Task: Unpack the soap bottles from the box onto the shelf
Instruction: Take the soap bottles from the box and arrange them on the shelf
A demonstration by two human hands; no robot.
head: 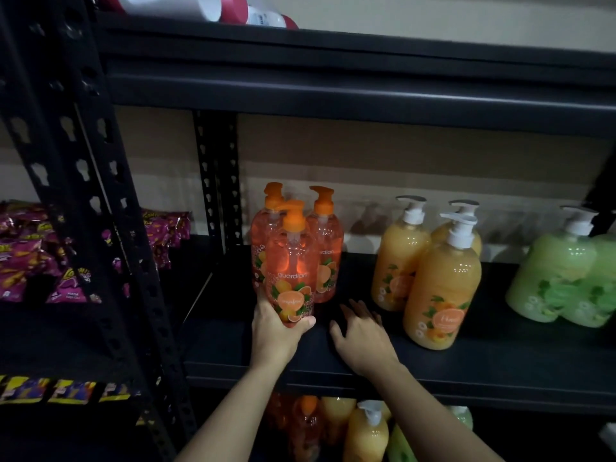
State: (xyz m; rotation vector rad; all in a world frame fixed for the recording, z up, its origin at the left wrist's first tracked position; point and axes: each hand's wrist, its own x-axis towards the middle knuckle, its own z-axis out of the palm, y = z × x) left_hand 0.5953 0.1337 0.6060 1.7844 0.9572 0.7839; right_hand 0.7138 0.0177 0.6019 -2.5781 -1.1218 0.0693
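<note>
Reaching up from the bottom of the frame, two bare forearms cross the front edge of the black shelf (466, 371). Under that edge, at bottom centre, more soap bottles (365, 431) in orange, yellow and green show in the dark; what holds them cannot be told. The left hand (278, 331) grips the base of an orange soap bottle (293, 271), thumb curled across its front. This bottle stands upright just left of centre, long axis vertical, pump on top, label facing the camera; the hand hides whether its base meets the board. Just beside it to the right, the right hand (361, 338) lies palm down with fingers spread and loose, holding nothing. Two orange bottles (325, 248) stand upright close behind the held one. Right of centre, three yellow bottles (441, 291) stand upright in a cluster, white pumps turned left, and green bottles (556, 278) stand at the right edge. Pink snack packets (20, 248) fill the neighbouring rack at the left
</note>
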